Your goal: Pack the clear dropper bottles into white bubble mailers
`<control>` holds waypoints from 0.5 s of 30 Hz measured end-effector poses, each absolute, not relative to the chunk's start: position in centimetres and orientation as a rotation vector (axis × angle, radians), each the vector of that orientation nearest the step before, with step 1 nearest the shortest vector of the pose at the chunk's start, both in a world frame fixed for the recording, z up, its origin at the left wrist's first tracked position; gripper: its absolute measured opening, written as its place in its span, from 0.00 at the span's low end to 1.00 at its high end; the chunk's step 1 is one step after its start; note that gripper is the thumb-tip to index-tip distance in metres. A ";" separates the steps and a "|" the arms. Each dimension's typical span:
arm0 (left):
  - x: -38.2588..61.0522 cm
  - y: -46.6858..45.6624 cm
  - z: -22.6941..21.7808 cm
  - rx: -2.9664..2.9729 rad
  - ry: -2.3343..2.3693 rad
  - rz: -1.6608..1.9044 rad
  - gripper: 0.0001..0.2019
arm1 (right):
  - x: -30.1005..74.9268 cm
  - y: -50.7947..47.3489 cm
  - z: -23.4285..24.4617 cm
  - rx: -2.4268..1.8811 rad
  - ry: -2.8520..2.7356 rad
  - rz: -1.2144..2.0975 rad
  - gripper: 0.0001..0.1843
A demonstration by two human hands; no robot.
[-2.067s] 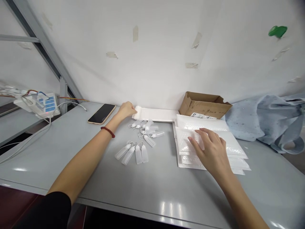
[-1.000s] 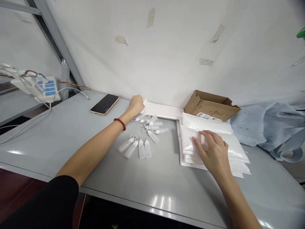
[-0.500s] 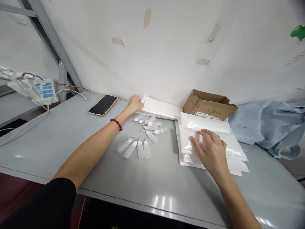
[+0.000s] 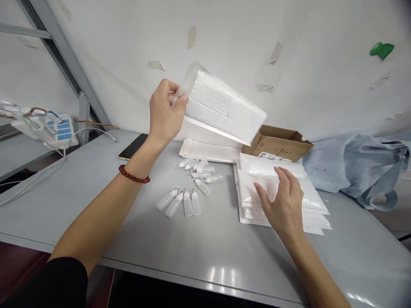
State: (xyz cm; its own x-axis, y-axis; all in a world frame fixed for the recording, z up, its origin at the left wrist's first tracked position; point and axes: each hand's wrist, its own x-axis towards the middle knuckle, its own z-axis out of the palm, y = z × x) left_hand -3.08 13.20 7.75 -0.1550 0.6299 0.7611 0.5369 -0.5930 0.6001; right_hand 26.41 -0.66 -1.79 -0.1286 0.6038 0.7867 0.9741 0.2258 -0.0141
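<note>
My left hand (image 4: 167, 111) pinches one end of a white bubble mailer (image 4: 221, 105), raised above the table and tilted down to the right. Under it, at the wall, lie more flat white mailers (image 4: 210, 150). My right hand (image 4: 284, 199) has thumb and fingers apart, over or just above a stack of white bubble mailers (image 4: 316, 199); whether it touches them I cannot tell. Between my arms are two groups of small translucent squeeze bottles: a loose heap (image 4: 202, 187) behind and a short row (image 4: 188, 204) in front.
A phone (image 4: 133, 146) lies behind my left forearm. An open cardboard box (image 4: 279, 145) stands by the wall, with light blue cloth (image 4: 334, 162) to its right. A power strip (image 4: 62, 128) with cables is at the far left. The grey table's front edge (image 4: 180, 282) runs below.
My left hand has lifted a bubble mailer off the pile at the wall, up and toward me. My right hand stays by the stack, its fingers now a little more spread.
</note>
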 end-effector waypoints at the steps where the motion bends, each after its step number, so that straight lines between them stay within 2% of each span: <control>1: -2.5 12.4 7.8 1.931 1.339 1.880 0.05 | 26.1 -0.9 -1.5 -1.381 -1.811 -0.761 0.35; 3: -1.1 10.5 7.3 1.790 1.266 1.835 0.04 | 25.2 -1.7 -1.0 -1.224 -1.820 -0.897 0.44; 6: 0.8 7.3 5.2 1.512 1.093 1.468 0.04 | 23.3 -3.3 -1.0 -1.067 -1.916 -1.021 0.51; 9: 1.7 4.4 2.6 1.292 0.956 1.114 0.09 | 21.1 -4.8 -1.9 -1.119 -2.046 -1.108 0.43; 11: 1.7 3.1 1.3 1.282 0.930 0.979 0.10 | 19.9 -5.4 -2.6 -1.269 -2.103 -1.048 0.37; 13: 1.5 2.4 0.4 1.311 0.892 0.832 0.09 | 19.3 -5.7 -3.1 -1.382 -2.188 -0.911 0.36; 15: 1.2 2.1 -0.1 1.334 0.851 0.684 0.10 | 19.2 -6.0 -3.2 -1.455 -2.295 -0.742 0.39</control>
